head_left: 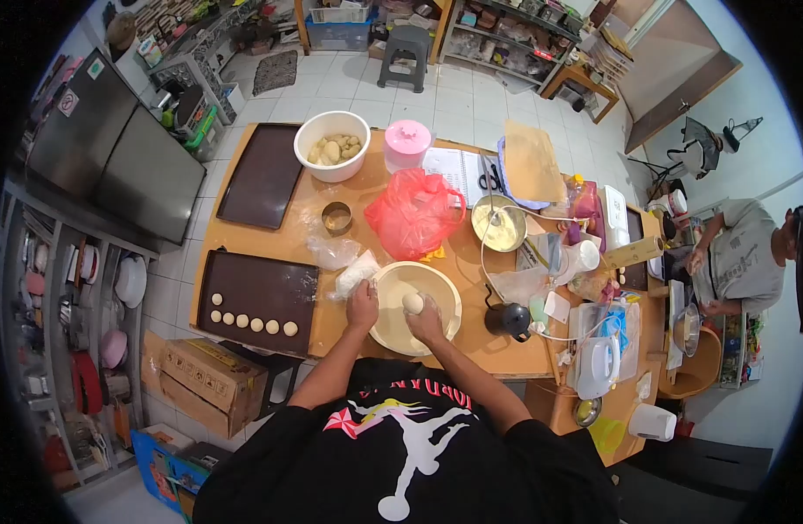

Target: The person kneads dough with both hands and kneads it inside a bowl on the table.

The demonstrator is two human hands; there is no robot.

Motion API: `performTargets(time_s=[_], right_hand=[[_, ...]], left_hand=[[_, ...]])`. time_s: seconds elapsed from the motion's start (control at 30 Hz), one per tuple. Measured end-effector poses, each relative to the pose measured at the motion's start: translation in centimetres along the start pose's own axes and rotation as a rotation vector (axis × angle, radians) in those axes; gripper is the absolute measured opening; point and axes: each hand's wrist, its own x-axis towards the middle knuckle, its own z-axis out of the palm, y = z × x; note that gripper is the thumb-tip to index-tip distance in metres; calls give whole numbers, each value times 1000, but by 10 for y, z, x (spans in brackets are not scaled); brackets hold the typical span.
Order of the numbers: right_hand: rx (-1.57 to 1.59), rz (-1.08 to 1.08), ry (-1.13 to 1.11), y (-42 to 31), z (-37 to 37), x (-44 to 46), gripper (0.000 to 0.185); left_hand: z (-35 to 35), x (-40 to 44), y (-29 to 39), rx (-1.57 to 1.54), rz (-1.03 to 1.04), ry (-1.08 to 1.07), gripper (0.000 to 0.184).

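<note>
A cream-coloured basin stands at the table's front edge with pale dough or flour inside. My right hand is over the basin, its fingers closed round a smooth white dough ball. At the basin's left rim, my left hand is closed on the edge, its fingertips partly hidden. Just beyond that hand lies a plastic bag of white flour. On the left, a dark baking tray carries several round dough balls in a row near its front edge.
Behind the basin are a red plastic bag, a metal ring, a white tub of peeled potatoes and a second dark tray. A black jug and a hand mixer stand right. Another person works at far right.
</note>
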Motion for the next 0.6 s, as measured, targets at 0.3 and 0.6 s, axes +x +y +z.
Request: performTargets(time_s=[0.3, 0.6], right_hand=[[-113, -39, -48, -16, -11, -2, 51], [-54, -106, -55, -31, -38, 0, 29]], left_hand=[[2, -2, -2, 47, -56, -19, 20], [6, -1, -7, 28, -49, -24, 25]])
